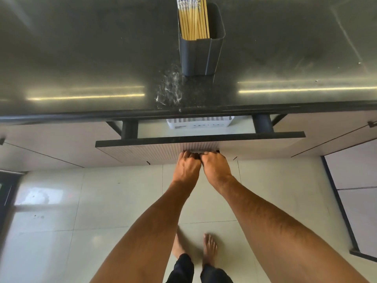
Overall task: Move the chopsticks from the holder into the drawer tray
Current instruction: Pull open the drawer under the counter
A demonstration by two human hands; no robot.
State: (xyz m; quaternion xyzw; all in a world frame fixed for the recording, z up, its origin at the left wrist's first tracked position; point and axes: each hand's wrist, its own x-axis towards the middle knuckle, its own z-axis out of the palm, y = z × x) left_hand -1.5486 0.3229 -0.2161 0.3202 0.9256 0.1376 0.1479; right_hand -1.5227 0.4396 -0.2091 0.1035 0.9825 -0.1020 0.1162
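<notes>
The task stands at its very start: the chopsticks (193,19) are all upright in the dark holder (201,56), which stands on the dark bench (81,58) at the upper middle of the frame, and none of them has gone anywhere yet. Below the bench edge, in the middle of the frame, the drawer (200,142) is pulled out only part of the way. In the gap between the bench edge and the drawer front a white slatted tray (199,122) shows in part; most of it lies hidden under the bench. Both hands are at the lower edge of the drawer front, side by side and touching each other. The left hand (187,166) and the right hand (216,166) each have their fingers curled onto the drawer's handle edge, clamped on it; the fingertips themselves are hidden behind the knuckles. By my reading the step in hand is opening the drawer, and it looks only partly done, since the tray is not yet clear of the bench. Everything else remains: reaching up to the holder, taking out the chopsticks, and laying them in the tray. The person stands barefoot on a pale tiled floor (102,201) at the bottom of the frame.
</notes>
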